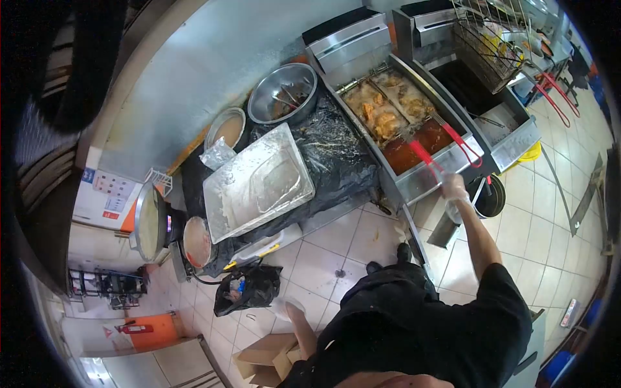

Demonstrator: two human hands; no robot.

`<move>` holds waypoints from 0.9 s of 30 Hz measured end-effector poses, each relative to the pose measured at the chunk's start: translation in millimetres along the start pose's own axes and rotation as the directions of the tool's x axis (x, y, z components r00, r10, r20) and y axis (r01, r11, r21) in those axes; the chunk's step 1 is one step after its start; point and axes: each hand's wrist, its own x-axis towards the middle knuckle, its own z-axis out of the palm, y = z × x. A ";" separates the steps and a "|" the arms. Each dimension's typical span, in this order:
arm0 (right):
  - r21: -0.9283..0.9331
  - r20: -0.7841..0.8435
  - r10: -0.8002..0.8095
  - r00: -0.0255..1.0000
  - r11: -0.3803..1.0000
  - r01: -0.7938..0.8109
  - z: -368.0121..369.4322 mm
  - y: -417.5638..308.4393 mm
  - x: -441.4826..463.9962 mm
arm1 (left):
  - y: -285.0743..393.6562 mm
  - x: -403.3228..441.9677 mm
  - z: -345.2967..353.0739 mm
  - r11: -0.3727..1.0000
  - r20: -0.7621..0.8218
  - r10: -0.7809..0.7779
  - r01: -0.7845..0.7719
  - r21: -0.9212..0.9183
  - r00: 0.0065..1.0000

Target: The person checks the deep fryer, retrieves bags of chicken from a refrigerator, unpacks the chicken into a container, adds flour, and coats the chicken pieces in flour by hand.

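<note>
Evidently, frying was in hand: the right hand (pixel 455 187) appeared wrapped around a red basket handle (pixel 422 154), food (pixel 386 124) bubbling in the fryer (pixel 415 186). The left hand's (pixel 286 309) grip was indeterminable. Any lift called for steadiness.

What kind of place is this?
Most likely a commercial kitchen, at its frying station: food is bubbling in the oil of a deep fryer, with a red-handled wire basket at upper right and a large metal tray alongside.
</note>
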 end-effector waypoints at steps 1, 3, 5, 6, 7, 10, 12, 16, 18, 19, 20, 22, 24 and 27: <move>-0.255 0.185 -0.277 0.943 0.913 0.318 13.5 2.2 -2.3 | 16.1 -3.4 -7.9 0.985 0.038 -0.076 0.069 0.158 0.996; -0.549 0.295 -0.434 0.851 0.651 0.523 10.6 0.8 2.0 | 94.0 -23.5 -0.2 0.978 0.032 -0.161 0.155 0.141 0.986; -0.737 0.040 -0.372 0.927 0.616 0.278 -22.7 -32.1 0.7 | 124.1 -47.2 -9.7 0.962 -0.064 -0.224 0.210 -0.177 0.972; -0.645 -0.035 -0.303 0.952 0.734 0.210 -31.8 -51.3 -6.1 | 115.9 -48.0 -9.2 0.937 -0.074 -0.263 0.236 -0.256 0.962; -0.531 -0.118 -0.217 0.969 0.838 0.123 -38.7 -67.0 -10.2 | 106.4 -47.3 -9.4 0.920 -0.066 -0.284 0.252 -0.299 0.957; -0.182 -0.174 -0.061 0.983 0.983 0.029 -40.7 -72.5 -7.4 | 60.4 -49.4 -6.1 0.873 -0.002 -0.353 0.328 -0.361 0.936; 0.009 0.027 -0.293 0.956 0.956 0.293 25.5 -22.1 -10.5 | 41.1 -54.9 -13.6 0.860 0.010 -0.378 0.354 -0.368 0.926; 0.742 0.219 0.187 0.958 0.606 -0.288 -43.6 -44.9 -90.0 | 12.2 -69.5 -30.8 0.824 0.014 -0.446 0.416 -0.385 0.895; 0.915 0.276 0.339 0.899 0.195 -0.354 -63.5 -38.8 -139.2 | -0.5 -81.3 -39.3 0.797 0.006 -0.493 0.455 -0.398 0.870; 0.921 0.230 0.458 0.859 0.182 -0.344 -42.3 8.8 -155.0 | -5.9 -87.6 -44.7 0.786 -0.003 -0.514 0.469 -0.403 0.858; 0.929 0.178 0.568 0.804 0.172 -0.327 -21.9 44.5 -158.8 | -9.6 -91.7 -47.9 0.776 -0.010 -0.530 0.481 -0.408 0.848; 0.851 0.363 0.472 0.804 0.184 -0.492 -20.3 26.3 -162.1 | -12.9 -97.0 -52.2 0.758 -0.015 -0.559 0.504 -0.415 0.829; 0.920 0.318 0.449 0.835 0.069 -0.387 -19.8 -56.6 -130.6 | -2.2 -94.8 -50.3 0.723 -0.002 -0.601 0.542 -0.429 0.799; 0.886 0.161 0.391 0.906 0.347 -0.307 -24.5 -97.5 -72.1 | 37.3 -79.1 -40.7 0.644 0.020 -0.679 0.609 -0.463 0.734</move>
